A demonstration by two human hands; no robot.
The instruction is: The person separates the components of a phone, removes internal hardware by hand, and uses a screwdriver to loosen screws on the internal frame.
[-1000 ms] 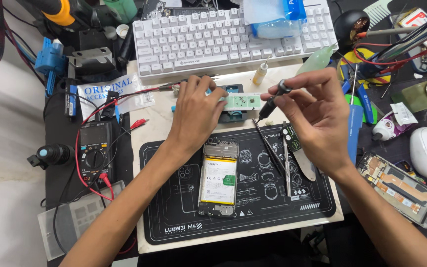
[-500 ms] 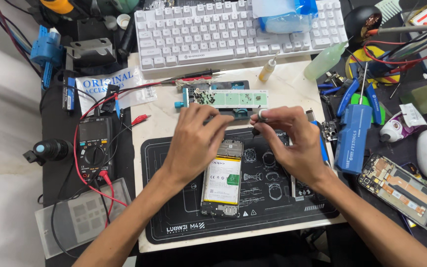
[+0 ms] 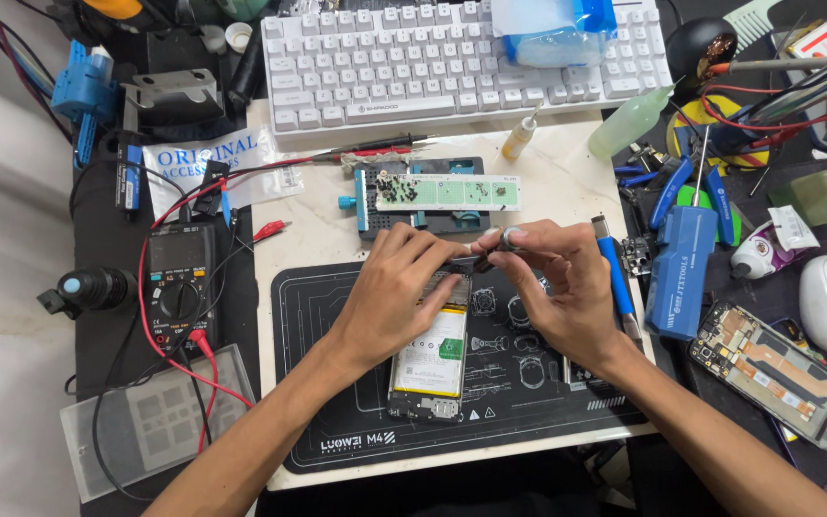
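An opened phone (image 3: pixel 430 364) with a white and yellow battery lies on a black repair mat (image 3: pixel 337 316). My left hand (image 3: pixel 399 287) rests over the phone's top end, fingers curled on it. My right hand (image 3: pixel 552 282) holds a small dark screwdriver (image 3: pixel 502 239) by its silver cap, tip pointing down at the phone's top edge. The two hands almost touch. The tip itself is hidden behind my fingers.
A green circuit strip in a blue and black holder (image 3: pixel 433 196) lies behind the mat. A white keyboard (image 3: pixel 452 57) is at the back. A multimeter (image 3: pixel 181 287) with red leads sits left. A blue tool case (image 3: pixel 679 273), pliers and another opened phone (image 3: pixel 777 373) lie right.
My right hand came down from above the board holder to the phone's top edge with the screwdriver. My left hand slid from the holder onto the phone.
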